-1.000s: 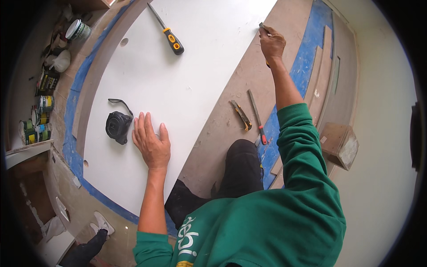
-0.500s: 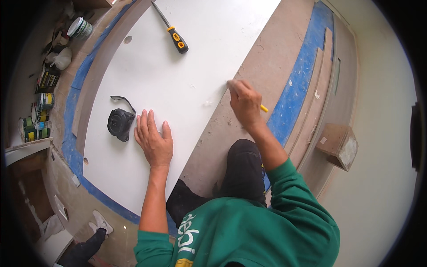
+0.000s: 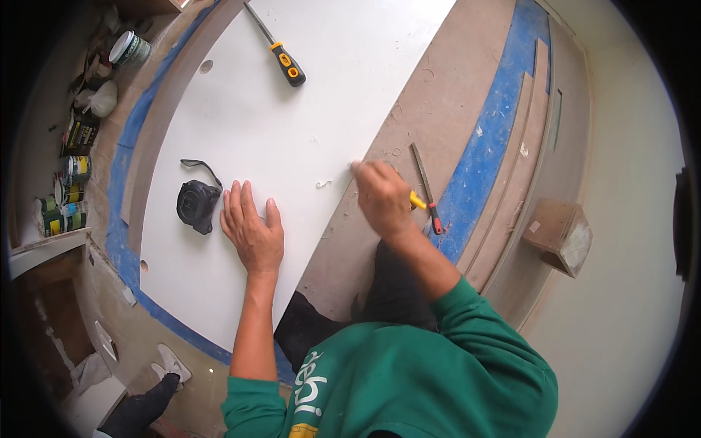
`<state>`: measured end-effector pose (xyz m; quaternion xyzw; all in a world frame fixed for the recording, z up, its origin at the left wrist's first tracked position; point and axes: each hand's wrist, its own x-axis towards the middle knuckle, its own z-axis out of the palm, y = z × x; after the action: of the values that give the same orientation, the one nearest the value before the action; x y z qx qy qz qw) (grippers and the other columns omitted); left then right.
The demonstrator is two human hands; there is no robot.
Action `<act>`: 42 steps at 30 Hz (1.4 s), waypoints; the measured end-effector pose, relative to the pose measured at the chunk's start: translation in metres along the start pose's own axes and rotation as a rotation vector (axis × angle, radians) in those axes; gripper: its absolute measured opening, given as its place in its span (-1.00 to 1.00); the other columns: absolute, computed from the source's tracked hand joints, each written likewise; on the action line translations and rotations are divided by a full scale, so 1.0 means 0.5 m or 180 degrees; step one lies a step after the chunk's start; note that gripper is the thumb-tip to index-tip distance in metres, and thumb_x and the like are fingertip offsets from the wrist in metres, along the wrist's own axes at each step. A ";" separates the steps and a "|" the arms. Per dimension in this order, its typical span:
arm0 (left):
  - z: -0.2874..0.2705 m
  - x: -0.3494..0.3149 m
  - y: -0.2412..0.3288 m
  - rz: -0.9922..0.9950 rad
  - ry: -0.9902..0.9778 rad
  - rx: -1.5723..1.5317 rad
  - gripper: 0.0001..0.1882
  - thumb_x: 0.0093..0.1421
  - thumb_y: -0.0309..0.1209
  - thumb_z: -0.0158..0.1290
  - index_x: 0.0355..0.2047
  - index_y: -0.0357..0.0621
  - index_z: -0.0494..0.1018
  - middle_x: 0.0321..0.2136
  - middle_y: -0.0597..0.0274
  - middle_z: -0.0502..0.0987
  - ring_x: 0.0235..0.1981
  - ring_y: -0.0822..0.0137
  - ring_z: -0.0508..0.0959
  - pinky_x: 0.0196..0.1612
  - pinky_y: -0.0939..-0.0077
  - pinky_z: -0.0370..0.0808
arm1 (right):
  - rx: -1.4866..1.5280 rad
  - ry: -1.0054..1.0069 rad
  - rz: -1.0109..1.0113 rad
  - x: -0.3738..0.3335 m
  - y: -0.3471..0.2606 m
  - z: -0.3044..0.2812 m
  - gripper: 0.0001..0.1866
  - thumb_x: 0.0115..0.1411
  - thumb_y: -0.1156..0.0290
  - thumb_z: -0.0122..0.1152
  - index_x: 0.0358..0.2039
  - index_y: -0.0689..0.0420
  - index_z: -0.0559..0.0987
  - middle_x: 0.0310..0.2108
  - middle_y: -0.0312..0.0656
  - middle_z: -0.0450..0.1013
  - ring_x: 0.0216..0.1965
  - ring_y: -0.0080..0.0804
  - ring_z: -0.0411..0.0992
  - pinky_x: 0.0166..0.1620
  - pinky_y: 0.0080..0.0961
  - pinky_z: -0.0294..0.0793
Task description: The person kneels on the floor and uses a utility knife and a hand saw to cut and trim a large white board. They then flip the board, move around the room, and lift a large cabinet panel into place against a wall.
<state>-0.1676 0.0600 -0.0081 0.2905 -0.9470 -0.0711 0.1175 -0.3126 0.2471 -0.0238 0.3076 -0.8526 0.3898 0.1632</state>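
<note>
My left hand (image 3: 252,230) lies flat on a white panel (image 3: 292,124), fingers spread, beside a black tape measure (image 3: 198,206) with a wrist strap. At the panel's right edge, my right hand (image 3: 383,197) is closed around a slim tool with a yellow end (image 3: 417,200); the fist hides the rest of it. A small white shaving (image 3: 323,185) curls on the panel just left of this fist. Farther up the panel rests a file (image 3: 283,58) with a black and yellow handle. To the right of my fist, another file (image 3: 427,186) has a red and black handle.
Brown board (image 3: 431,87) littered with curled shavings runs along the panel's right side. Past it are blue sheeting (image 3: 485,146), long wooden strips (image 3: 522,146) and a box-like piece (image 3: 558,233) by the wall. Paint tubs (image 3: 130,47) line the left; another person's shoe (image 3: 174,363) shows lower left.
My right hand has slid toward me and a little left along the panel's edge. The red-handled file, hidden earlier, now shows. My left hand stays in place.
</note>
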 end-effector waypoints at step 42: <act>-0.001 -0.002 0.000 0.0102 -0.0016 0.0112 -0.41 0.34 -0.22 -0.01 0.30 -0.22 0.24 0.31 0.00 0.23 0.40 -0.01 0.12 0.38 -0.05 0.04 | 0.1385 0.1211 0.1022 -0.045 0.007 0.082 -0.88 0.16 0.57 0.33 -0.27 0.15 0.67 -0.39 -0.11 0.58 -0.33 -0.32 0.58 -0.27 -0.46 0.53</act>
<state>-0.1669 0.0603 -0.0079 0.2771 -0.9529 -0.0533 0.1110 -0.2994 0.2265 -0.0639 0.1185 -0.7411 0.6340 0.1865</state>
